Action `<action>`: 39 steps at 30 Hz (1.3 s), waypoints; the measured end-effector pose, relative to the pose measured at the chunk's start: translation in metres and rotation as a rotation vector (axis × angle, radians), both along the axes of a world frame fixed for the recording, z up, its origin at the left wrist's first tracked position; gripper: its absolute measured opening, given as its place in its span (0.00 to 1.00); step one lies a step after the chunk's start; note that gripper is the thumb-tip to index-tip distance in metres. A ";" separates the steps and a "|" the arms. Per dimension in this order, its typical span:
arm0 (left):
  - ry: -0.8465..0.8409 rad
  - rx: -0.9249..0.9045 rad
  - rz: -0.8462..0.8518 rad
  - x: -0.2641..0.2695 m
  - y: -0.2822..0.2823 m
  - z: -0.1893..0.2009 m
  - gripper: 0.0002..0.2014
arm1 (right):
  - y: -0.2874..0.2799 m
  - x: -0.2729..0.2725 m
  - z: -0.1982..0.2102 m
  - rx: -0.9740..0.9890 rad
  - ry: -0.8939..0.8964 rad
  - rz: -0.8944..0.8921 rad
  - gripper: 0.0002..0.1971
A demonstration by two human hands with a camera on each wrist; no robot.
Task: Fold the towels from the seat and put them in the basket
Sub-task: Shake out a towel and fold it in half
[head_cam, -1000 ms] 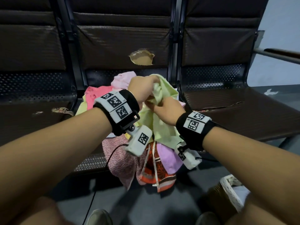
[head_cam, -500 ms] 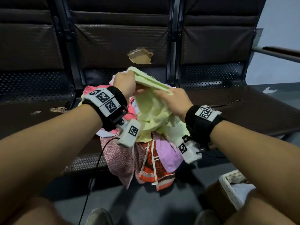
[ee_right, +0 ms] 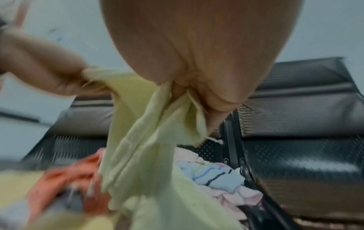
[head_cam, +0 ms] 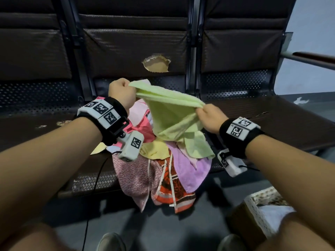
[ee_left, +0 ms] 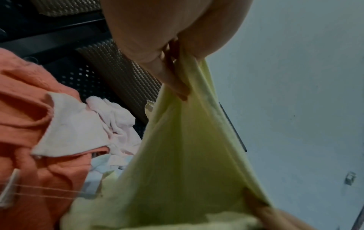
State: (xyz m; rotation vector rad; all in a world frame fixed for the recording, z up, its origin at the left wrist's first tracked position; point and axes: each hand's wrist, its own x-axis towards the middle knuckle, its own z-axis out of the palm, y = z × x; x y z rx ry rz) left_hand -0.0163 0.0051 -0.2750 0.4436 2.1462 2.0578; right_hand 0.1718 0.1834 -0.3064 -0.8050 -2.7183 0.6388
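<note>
- A second earlier both hands were bunched close together on the green towel (head_cam: 170, 115), right above the pile (head_cam: 155, 160) on the seat (head_cam: 272, 124).
- By this moment the hands had drawn apart, and the towel's top edge was stretched between them as a taut band.
- The left hand (head_cam: 121, 91) was clenched on one end of that edge, raised and toward the seat back; the left wrist view showed its fingers (ee_left: 171, 80) pinching the cloth.
- The right hand (head_cam: 210, 117) was gripping the other end, lower and nearer the person; the right wrist view, though blurred, showed cloth gathered in its grasp.
- The rest of the green towel was hanging down from the stretched edge, its lower part still slumped on the pile, touching a yellow cloth (head_cam: 154, 151) and a purple cloth (head_cam: 190, 171).
- Judged from this, the towel had been singled out and opened for folding, but no fold was made yet.
- The edge looked doubled over, so the true corners may not have been found; I could not tell for certain.
- The basket (head_cam: 257, 212) stood on the floor at the lower right, beside the right forearm, with something white in it.
- Many cloths were left on the seat, so the task was far from finished.
</note>
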 end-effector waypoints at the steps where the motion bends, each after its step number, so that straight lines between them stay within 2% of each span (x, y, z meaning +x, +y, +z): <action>1: 0.014 -0.023 0.011 -0.002 -0.002 -0.001 0.09 | 0.001 0.000 0.004 -0.078 0.104 -0.010 0.18; 4: -0.038 -0.021 0.046 -0.007 -0.001 -0.002 0.09 | 0.002 -0.005 0.015 -0.169 0.323 -0.086 0.17; 8: -0.197 0.140 -0.006 -0.005 0.005 0.007 0.15 | 0.000 -0.013 0.023 -0.153 0.470 -0.117 0.25; 10: -0.213 0.210 0.003 -0.007 0.003 0.014 0.18 | 0.005 -0.010 0.023 0.003 0.366 -0.068 0.25; 13: -0.215 0.293 -0.043 -0.011 -0.006 0.018 0.17 | 0.009 -0.001 0.015 0.295 -0.040 0.060 0.22; 15: -0.170 0.287 -0.101 -0.012 -0.010 0.013 0.14 | 0.010 0.004 0.006 0.331 -0.236 0.106 0.21; 17: -0.134 0.245 -0.145 -0.011 -0.013 0.006 0.12 | 0.013 0.007 0.000 0.307 -0.282 0.105 0.21; 20: -0.137 0.236 -0.163 -0.014 -0.015 0.002 0.12 | 0.018 0.009 0.001 0.204 -0.112 0.016 0.20; 23: -0.141 0.225 -0.109 -0.018 -0.016 0.002 0.15 | 0.022 0.007 0.004 0.256 0.021 0.005 0.15; 26: -0.177 0.225 0.010 -0.023 -0.019 0.001 0.20 | 0.020 0.006 0.000 0.292 -0.033 0.087 0.11; 28: -0.197 0.177 0.050 -0.029 -0.022 -0.003 0.22 | 0.021 0.008 -0.004 0.247 -0.084 0.085 0.13; 30: -0.190 0.117 0.034 -0.032 -0.025 -0.008 0.22 | 0.025 0.011 -0.005 0.168 -0.056 0.037 0.17; 33: -0.209 0.120 -0.006 -0.036 -0.032 -0.013 0.15 | 0.031 0.013 0.000 0.111 0.066 -0.029 0.20; 35: -0.217 0.086 -0.033 -0.040 -0.036 -0.018 0.14 | 0.033 0.015 0.003 0.075 0.106 -0.015 0.20; 37: -0.176 0.034 -0.019 -0.044 -0.041 -0.022 0.16 | 0.033 0.018 0.005 0.030 0.104 0.039 0.17; 39: -0.118 0.005 -0.020 -0.047 -0.046 -0.025 0.15 | 0.034 0.021 0.006 0.041 0.090 0.069 0.18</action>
